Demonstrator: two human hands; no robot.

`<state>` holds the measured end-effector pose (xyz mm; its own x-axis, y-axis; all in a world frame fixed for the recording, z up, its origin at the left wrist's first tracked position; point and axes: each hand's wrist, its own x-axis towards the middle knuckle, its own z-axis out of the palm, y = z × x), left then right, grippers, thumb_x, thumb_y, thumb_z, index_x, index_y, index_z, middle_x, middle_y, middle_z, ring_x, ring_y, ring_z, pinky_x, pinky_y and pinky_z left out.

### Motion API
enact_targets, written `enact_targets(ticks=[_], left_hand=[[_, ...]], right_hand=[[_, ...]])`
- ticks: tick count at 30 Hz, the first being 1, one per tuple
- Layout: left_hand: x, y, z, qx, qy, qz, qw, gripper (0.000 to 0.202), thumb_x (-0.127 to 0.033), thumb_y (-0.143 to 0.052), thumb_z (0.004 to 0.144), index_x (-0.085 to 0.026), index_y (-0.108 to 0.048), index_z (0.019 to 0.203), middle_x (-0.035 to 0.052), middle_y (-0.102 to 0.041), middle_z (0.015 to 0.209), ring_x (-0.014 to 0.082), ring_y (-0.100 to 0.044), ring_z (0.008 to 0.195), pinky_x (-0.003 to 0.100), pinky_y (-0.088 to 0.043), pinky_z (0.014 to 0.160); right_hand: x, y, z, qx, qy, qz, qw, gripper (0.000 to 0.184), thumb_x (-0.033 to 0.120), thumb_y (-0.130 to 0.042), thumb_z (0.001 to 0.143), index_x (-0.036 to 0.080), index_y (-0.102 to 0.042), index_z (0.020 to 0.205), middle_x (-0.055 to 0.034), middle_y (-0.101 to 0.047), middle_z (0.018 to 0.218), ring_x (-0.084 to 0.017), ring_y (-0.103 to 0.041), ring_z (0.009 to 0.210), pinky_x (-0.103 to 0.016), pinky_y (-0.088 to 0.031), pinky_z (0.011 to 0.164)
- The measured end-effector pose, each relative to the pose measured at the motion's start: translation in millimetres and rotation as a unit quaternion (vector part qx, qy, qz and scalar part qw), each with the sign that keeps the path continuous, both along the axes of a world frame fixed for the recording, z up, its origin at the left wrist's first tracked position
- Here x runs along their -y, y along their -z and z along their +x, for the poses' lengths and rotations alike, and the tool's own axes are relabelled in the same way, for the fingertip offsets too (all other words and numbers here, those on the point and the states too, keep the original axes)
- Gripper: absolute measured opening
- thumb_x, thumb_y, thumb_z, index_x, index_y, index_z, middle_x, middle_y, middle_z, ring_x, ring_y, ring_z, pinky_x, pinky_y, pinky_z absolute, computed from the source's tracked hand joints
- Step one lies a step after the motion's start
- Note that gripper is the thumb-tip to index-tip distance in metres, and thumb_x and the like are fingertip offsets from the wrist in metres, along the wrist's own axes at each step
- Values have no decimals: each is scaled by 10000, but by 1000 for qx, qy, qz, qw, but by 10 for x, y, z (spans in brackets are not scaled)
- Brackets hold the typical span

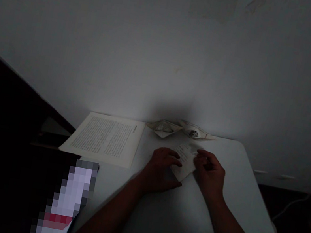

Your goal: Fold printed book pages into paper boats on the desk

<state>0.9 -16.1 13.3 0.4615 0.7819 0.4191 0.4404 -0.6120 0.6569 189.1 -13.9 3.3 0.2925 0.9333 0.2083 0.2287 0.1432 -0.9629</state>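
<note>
A small folded sheet of printed paper (pixel 184 167) lies on the white table between my hands, turned like a diamond. My left hand (pixel 161 169) rests at its left edge, fingers spread, the thumb stretched near the bottom corner. My right hand (pixel 210 170) is closed at the paper's right edge, thumb and forefinger pinching there; its other fingers are curled in. Just beyond stand two folded paper boats, one on the left (pixel 164 128) and one on the right (pixel 196 132), their ends meeting.
A stack of printed sheets (pixel 103 139) lies at the table's left, overhanging its edge. Nearer on that side is a phone-like device with a blurred screen (pixel 69 197). A pale wall (pixel 125 47) rises behind the white table (pixel 237 179). A white cable (pixel 290 204) hangs at the right.
</note>
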Motion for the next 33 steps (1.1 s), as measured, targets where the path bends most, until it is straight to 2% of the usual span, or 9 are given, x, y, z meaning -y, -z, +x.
enact_targets(ticks=[3, 7, 10, 12, 16, 21, 26, 29, 33], left_hand=[[-20, 34, 1, 7, 4, -4, 1000, 383, -373, -763, 647, -211, -637, 970, 95, -620, 1080, 239, -538, 1042, 391, -388, 917], [-30, 53, 13, 10, -15, 0, 1000, 221, -336, -706, 729, -196, -654, 893, 75, -659, 977, 203, -576, 948, 358, -419, 866], [-40, 54, 20, 13, -42, 22, 999, 170, -337, -655, 782, -185, -664, 857, 69, -674, 909, 186, -591, 884, 343, -433, 826], [-49, 49, 20, 15, -62, 35, 997, 158, -331, -631, 804, -180, -666, 839, 66, -678, 877, 182, -596, 859, 337, -436, 806], [-54, 37, 15, 2, -77, 40, 996, 141, -310, -622, 816, -175, -660, 807, 52, -681, 833, 174, -602, 825, 331, -423, 795], [-55, 55, 3, -11, -79, 39, 996, 187, -350, -610, 828, -171, -653, 793, 47, -671, 811, 169, -589, 806, 321, -414, 772], [-75, 81, 10, 5, -90, 53, 995, 197, -350, -602, 836, -170, -650, 772, 47, -662, 789, 162, -577, 779, 304, -437, 734], [-79, 80, 6, 7, -87, 51, 995, 169, -334, -621, 824, -172, -645, 781, 39, -656, 786, 157, -575, 771, 298, -455, 726], [-76, 72, -45, 11, -105, 60, 993, 279, -385, -736, 702, -163, -638, 840, 52, -657, 844, 183, -579, 821, 331, -478, 757]], right_hand=[[-1, 10, -8, 17, -21, -1, 1000, 229, 304, -610, 772, 193, -624, 972, -3, -589, 742, -134, -547, 649, -267, -443, 597], [11, 20, -9, 56, -36, 6, 998, 319, 282, -582, 784, 216, -569, 1095, -40, -616, 926, -177, -586, 824, -329, -465, 748], [25, 18, 19, 107, -37, 32, 993, 359, 216, -545, 762, 231, -561, 1120, -63, -605, 1076, -223, -549, 1025, -405, -412, 908], [31, 11, 41, 139, -41, 51, 988, 391, 164, -523, 719, 234, -574, 1100, -66, -586, 1131, -239, -517, 1088, -430, -382, 951], [28, -4, 47, 201, -72, 85, 973, 364, 140, -547, 674, 235, -606, 1021, -63, -607, 1064, -251, -530, 1049, -437, -394, 929], [24, -7, 8, 279, -108, 113, 948, 148, 160, -601, 702, 242, -661, 810, -39, -651, 902, -236, -585, 915, -438, -389, 877], [20, 17, 18, 322, -133, 121, 929, 184, 182, -631, 707, 245, -672, 875, -34, -663, 935, -232, -589, 936, -439, -360, 890], [10, 41, 32, 333, -142, 128, 923, 124, 235, -637, 752, 239, -677, 870, -33, -671, 916, -222, -596, 914, -426, -363, 875], [4, 57, 44, 343, -140, 136, 919, 112, 263, -616, 803, 228, -667, 895, -41, -672, 924, -219, -599, 917, -421, -362, 870]])
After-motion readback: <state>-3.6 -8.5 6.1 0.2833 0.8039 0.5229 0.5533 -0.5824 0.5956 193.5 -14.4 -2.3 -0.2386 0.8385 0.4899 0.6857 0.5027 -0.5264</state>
